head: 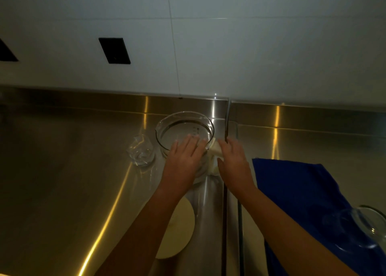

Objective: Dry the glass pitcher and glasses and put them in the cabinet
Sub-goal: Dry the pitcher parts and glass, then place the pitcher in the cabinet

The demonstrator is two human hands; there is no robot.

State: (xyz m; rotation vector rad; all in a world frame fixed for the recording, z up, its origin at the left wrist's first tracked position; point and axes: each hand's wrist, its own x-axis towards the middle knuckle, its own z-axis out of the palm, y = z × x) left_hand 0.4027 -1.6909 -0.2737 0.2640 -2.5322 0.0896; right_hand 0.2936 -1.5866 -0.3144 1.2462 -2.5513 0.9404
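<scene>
Glass pitcher [181, 127] upright on steel surface [62, 181], your left hand [183, 160] flat on its side, right hand [231, 163] gripping handle [215, 150]. Risk: damp wall slips, pitcher knocks small glass [142, 150] just beside.

A stainless steel counter [62, 181] fills the lower half of the frame, split by a seam [225, 213] right of centre. A glass pitcher [184, 129] stands at centre, just left of the seam, with a small glass [142, 150] just beside it on the left. A pale round disc [179, 229] lies lower centre, and a blue cloth [302, 188] covers the lower right.
</scene>
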